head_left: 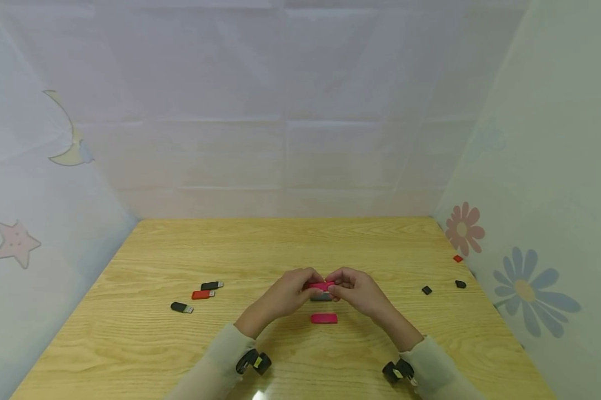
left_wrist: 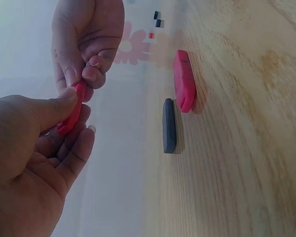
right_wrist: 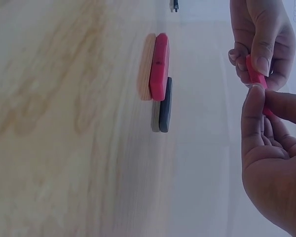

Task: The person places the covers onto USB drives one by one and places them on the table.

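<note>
A red-pink stick-shaped piece (head_left: 320, 286) is held above the table between both hands. My left hand (head_left: 288, 294) pinches one end between thumb and fingers, and my right hand (head_left: 360, 293) pinches the other. In the left wrist view the piece (left_wrist: 73, 111) slants between the two thumbs; the right wrist view shows it (right_wrist: 257, 76) partly covered by fingers. Beneath the hands lies a dark grey stick (left_wrist: 169, 126), partly hidden in the head view. Nearer the body, a separate pink stick (head_left: 324, 318) lies flat on the table.
On the left of the wooden table (head_left: 130, 344) lie two black USB sticks (head_left: 209, 285) (head_left: 181, 307) and a red one (head_left: 200, 294), metal plugs showing. Two small black caps (head_left: 426, 290) (head_left: 460, 284) and a red cap (head_left: 457, 258) lie at the right, near the patterned side wall.
</note>
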{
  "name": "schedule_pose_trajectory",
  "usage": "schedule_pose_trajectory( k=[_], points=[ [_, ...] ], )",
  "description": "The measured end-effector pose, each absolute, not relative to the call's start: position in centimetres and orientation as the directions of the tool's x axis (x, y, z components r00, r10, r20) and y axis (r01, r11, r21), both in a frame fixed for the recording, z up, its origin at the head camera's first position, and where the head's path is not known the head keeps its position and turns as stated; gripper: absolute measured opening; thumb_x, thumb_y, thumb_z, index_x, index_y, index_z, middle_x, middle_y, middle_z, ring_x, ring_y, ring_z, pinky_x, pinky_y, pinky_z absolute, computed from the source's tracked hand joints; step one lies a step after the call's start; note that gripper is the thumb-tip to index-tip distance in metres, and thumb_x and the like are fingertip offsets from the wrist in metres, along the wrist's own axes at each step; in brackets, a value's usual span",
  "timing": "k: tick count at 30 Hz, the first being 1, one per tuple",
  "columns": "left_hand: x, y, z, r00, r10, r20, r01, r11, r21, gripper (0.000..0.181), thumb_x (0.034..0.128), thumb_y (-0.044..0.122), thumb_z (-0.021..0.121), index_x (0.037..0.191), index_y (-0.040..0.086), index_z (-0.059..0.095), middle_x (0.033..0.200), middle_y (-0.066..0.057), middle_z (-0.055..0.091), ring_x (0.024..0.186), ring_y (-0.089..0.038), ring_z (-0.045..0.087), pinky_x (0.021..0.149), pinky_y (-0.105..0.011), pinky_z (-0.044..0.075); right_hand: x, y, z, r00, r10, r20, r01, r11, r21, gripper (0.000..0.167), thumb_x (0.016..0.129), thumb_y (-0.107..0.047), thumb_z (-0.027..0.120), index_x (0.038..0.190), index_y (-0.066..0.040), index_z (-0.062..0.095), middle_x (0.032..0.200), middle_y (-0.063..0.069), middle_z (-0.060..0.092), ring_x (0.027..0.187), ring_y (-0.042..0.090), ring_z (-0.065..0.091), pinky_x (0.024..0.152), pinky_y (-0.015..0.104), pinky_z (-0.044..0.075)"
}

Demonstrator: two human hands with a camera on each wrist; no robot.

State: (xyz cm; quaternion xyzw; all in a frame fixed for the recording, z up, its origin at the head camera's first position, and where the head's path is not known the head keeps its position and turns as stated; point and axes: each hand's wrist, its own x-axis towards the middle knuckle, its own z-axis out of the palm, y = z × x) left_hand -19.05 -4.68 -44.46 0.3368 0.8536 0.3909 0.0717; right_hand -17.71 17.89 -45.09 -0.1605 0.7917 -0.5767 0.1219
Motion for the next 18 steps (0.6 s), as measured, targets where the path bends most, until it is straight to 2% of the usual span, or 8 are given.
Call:
schedule_pose_trajectory(
  k=[6, 11, 18],
  points=[
    [-19.08, -4.60, -44.16, -0.765, 0.628, 0.142, 0.521, 0.473, 0.711, 0.013, 0.1009, 0.015, 0.063, 0.112, 0.011, 0.066, 0.100, 0.001, 0.070, 0.085, -0.018, 0.069, 0.070, -0.020, 0.053, -17.56, 17.54, -44.93, -0.927, -0.375, -0.004, -0.115, 0.294, -0.949, 0.022, 0.100, -0.016, 0.066, 0.115, 0.000, 0.065, 0.100, 0.020, 0.070, 0.090, 0.040, 0.069, 0.079, 0.048, 0.058],
    [-19.20, -4.57, -43.94, -0.762, 0.624, 0.176, 0.539, 0.460, 0.705, 0.011, 0.1002, 0.015, 0.064, 0.110, 0.010, 0.067, 0.098, 0.001, 0.071, 0.082, -0.008, 0.066, 0.069, -0.019, 0.052, -17.72, 17.21, -44.90, -0.933, -0.359, 0.002, -0.114, 0.291, -0.950, 0.018, 0.100, -0.011, 0.064, 0.115, 0.000, 0.064, 0.101, 0.023, 0.069, 0.090, 0.040, 0.069, 0.077, 0.044, 0.059],
    [-19.72, -4.73, -44.23, -0.764, 0.620, 0.179, 0.533, 0.451, 0.716, 0.013, 0.1007, 0.018, 0.064, 0.111, 0.011, 0.067, 0.098, 0.001, 0.071, 0.085, -0.011, 0.067, 0.071, -0.020, 0.053, -18.05, 17.10, -45.03, -0.932, -0.361, 0.027, -0.148, 0.313, -0.938, 0.019, 0.100, -0.015, 0.065, 0.115, -0.002, 0.065, 0.098, 0.014, 0.071, 0.089, 0.039, 0.069, 0.079, 0.049, 0.058]
  ],
)
